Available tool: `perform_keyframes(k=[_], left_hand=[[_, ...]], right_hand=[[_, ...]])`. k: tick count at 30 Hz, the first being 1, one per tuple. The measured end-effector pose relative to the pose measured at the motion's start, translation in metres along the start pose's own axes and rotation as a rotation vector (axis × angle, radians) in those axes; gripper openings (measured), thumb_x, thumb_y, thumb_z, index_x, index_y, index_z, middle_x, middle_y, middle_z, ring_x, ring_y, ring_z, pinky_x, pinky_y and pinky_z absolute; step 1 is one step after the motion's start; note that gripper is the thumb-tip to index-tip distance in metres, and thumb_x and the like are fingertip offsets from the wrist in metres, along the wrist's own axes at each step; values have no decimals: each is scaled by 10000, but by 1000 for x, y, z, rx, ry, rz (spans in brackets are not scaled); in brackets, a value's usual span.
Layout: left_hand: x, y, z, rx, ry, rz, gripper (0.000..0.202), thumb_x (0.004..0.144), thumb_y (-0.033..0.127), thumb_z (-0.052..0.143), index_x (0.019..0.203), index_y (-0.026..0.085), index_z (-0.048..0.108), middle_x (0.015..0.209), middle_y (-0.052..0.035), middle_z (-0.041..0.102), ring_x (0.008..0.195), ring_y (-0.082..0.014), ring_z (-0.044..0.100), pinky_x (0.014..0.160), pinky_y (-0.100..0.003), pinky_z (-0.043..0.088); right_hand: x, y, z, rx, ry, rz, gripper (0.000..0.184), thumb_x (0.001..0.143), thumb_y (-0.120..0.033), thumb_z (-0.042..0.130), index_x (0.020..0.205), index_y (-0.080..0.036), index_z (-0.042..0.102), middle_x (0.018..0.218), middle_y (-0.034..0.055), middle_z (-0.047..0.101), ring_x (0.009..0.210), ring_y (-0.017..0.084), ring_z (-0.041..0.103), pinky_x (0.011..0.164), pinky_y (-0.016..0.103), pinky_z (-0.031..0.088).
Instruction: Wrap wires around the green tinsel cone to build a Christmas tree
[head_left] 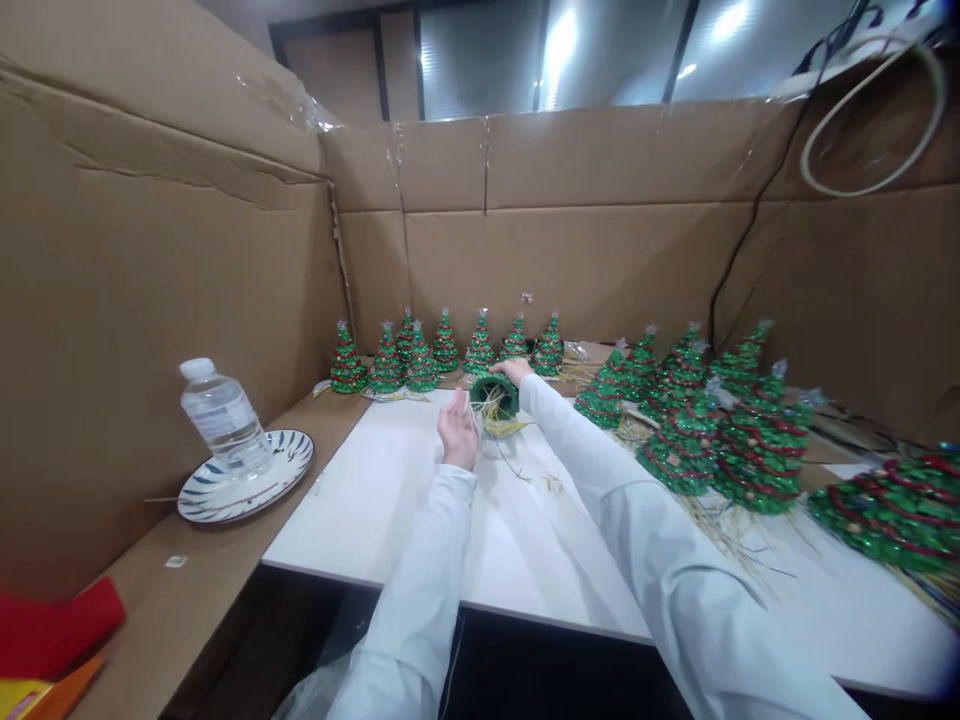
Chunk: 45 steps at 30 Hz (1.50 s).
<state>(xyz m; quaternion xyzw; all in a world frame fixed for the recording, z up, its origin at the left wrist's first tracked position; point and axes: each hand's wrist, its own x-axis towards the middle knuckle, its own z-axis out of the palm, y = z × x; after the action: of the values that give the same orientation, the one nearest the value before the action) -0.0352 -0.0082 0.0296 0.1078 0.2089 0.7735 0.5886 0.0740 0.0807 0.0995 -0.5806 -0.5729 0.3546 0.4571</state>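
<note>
"Wires (498, 425) spill toward the wearer; why is that tinsel Christmas tree (493, 387) tipped over?"

"Lying on its side between both hands, it turns its hollow base to the person, which likely keeps the strands within reach."

"How is it held?"

"The right hand (514, 371) is clamped over its upper right edge, presumably to steady it. The left hand (458, 432) is raised just left of the base, fingers extended beside the wires; I cannot tell whether it pinches any."

"And the other trees?"

"Upright ones stand in a row (445, 345) beyond the grip and a cluster (681, 445) to its right, perhaps to leave the white board (360, 490) under the hands free for handling."

"Anything to read?"

"Well left of the grip, a clear plastic bottle (225, 418) leans on a blue-striped plate (298, 455), maybe kept apart from the wiring. Its label has print, too blurred to read. Near the lower left corner, a yellow packet (21, 694) carries marks I can't make out. No brand is legible."
</note>
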Motion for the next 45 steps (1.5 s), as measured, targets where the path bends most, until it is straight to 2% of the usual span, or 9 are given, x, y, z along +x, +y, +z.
perform_keyframes(k=[3, 5, 11, 20, 26, 30, 32, 38, 45], left_hand=[[4, 11, -7, -119, -106, 74, 401, 770, 317, 375, 1126, 232, 539, 1197, -57, 545, 1048, -187, 535, 721, -256, 456], [7, 14, -13, -125, -75, 27, 420, 785, 314, 366, 1174, 230, 498, 1188, -76, 548, 1065, -199, 531, 768, -297, 455], [3, 6, -20, -64, -347, -409, 508, 795, 462, 375, 1116, 100, 531, 1111, -178, 577, 1055, -282, 536, 896, -438, 386], [-6, 23, -6, -23, -390, -385, 597, 788, 573, 335, 1109, 111, 535, 1042, -178, 610, 1077, -314, 518, 893, -484, 370], [-9, 23, 1, 12, -385, -379, 522, 778, 491, 419, 1090, 88, 534, 1004, -179, 617, 992, -293, 566, 856, -483, 407], [-5, 17, -2, 113, -273, -332, 261, 785, 256, 490, 976, 102, 578, 842, -109, 652, 835, -210, 618, 815, -380, 452], [-4, 14, -3, 135, -241, -285, 219, 772, 214, 510, 955, 119, 584, 812, -79, 652, 785, -180, 621, 797, -342, 461], [-5, 10, -2, 61, -157, -219, 266, 735, 304, 518, 946, 146, 546, 872, -97, 630, 819, -218, 614, 761, -373, 469], [23, 9, -2, 9, 108, -198, 288, 702, 371, 492, 920, 195, 426, 871, -95, 570, 843, -248, 600, 698, -407, 474]], right_hand=[[-5, -30, -1, 184, -42, -157, 413, 533, -260, 693, 925, -141, 640, 828, 39, 668, 823, 176, 613, 799, 312, 475], [-15, -48, 0, 245, -76, -296, 507, 539, -281, 707, 1024, -166, 615, 930, 35, 660, 901, 183, 602, 865, 341, 451], [-62, -68, 7, 149, -16, -666, 563, 542, -335, 736, 1078, -218, 603, 1281, 54, 471, 1190, 210, 432, 1029, 346, 312], [-70, -42, -14, -171, 46, -1010, 555, 699, -351, 614, 1227, -239, 480, 1433, 63, 225, 1296, 251, 273, 1059, 438, 260], [-63, -7, -27, -432, -159, -1252, 692, 719, -332, 577, 1344, -223, 300, 1451, 101, 142, 1326, 278, 186, 1050, 494, 255], [-60, 1, -26, -393, -187, -1215, 961, 660, -352, 639, 1401, -179, 52, 1454, 140, 78, 1341, 271, 132, 1052, 461, 263], [-58, -5, -25, -338, -185, -1132, 1002, 654, -373, 650, 1397, -165, 10, 1434, 159, 157, 1323, 269, 200, 1038, 436, 285], [-45, -32, -26, -434, -129, -558, 751, 644, -374, 673, 1279, -190, 317, 1072, 117, 575, 1026, 276, 533, 889, 403, 406], [-2, -37, -2, -388, -140, -375, 806, 537, -315, 751, 1240, -211, 371, 1111, 100, 523, 1057, 276, 488, 912, 403, 400]])
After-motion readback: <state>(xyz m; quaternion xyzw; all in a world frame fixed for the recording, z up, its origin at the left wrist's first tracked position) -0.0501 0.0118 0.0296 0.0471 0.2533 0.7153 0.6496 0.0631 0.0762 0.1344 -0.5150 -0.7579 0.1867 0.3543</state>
